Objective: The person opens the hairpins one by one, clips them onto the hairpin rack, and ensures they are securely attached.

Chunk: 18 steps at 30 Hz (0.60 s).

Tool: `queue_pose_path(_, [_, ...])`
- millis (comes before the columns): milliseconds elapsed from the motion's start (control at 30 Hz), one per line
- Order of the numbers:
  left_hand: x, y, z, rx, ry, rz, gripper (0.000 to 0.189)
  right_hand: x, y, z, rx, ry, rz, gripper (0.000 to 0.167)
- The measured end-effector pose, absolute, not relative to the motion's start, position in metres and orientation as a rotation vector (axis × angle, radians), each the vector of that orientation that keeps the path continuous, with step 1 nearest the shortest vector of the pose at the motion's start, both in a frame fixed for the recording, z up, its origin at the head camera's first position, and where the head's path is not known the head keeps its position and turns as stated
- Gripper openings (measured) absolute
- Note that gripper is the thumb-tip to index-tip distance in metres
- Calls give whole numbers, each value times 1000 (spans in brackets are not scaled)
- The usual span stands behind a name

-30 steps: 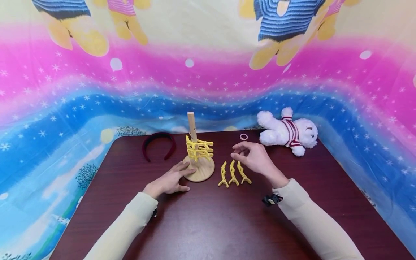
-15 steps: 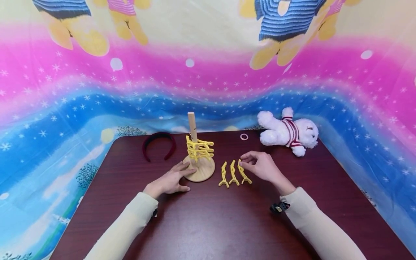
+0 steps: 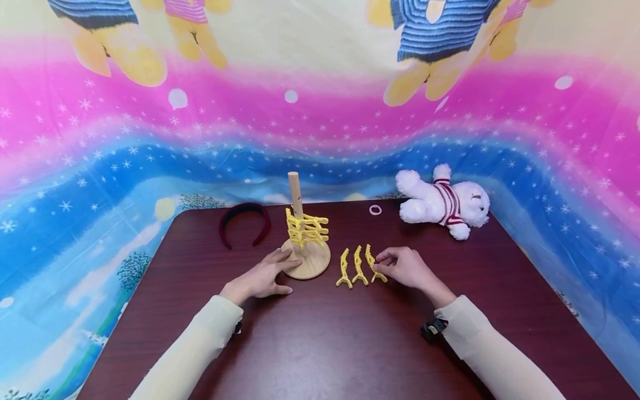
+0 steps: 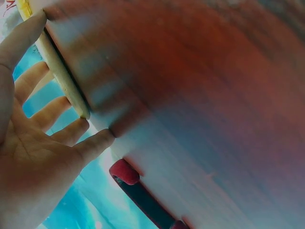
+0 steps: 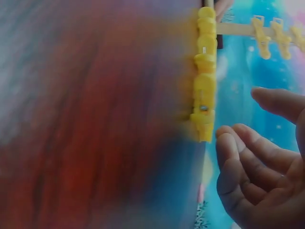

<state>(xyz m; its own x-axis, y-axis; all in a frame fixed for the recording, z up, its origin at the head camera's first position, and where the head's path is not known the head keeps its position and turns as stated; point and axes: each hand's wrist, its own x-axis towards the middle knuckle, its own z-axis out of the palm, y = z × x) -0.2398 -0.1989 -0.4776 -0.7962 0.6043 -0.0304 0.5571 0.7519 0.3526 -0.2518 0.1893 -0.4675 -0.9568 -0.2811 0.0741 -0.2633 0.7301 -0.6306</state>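
My left hand (image 3: 260, 276) rests with spread fingers at the rim of a round wooden base (image 3: 312, 268). From this base rises a wooden post (image 3: 294, 188), with several yellow hair clips (image 3: 307, 228) fastened to it, one above another. Three more yellow clips lie side by side on the table, right of the base. Over the lower part of the rightmost clip (image 3: 369, 256) is my right hand (image 3: 407, 269), fingers bent. In the right wrist view a gap shows between thumb (image 5: 276, 102) and fingers, nothing between them, beside a clip row (image 5: 204, 81).
A dark red headband (image 3: 245, 208) lies at the back left of the table (image 3: 320, 344). Farther back are a small pink hair tie (image 3: 375, 210) and a white plush bear (image 3: 440, 203) in a striped shirt. Printed cloth (image 3: 320, 133) hangs behind the table.
My right hand has come down and toward me, from above the top ends of the loose clips to the rightmost clip's lower end. The left hand has stayed in place.
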Motion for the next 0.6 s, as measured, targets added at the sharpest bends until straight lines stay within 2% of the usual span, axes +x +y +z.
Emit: queue_pose_path(600, [-239, -198, -475, 955, 2806, 493, 72, -257, 193, -474, -360, 2930, -685, 40])
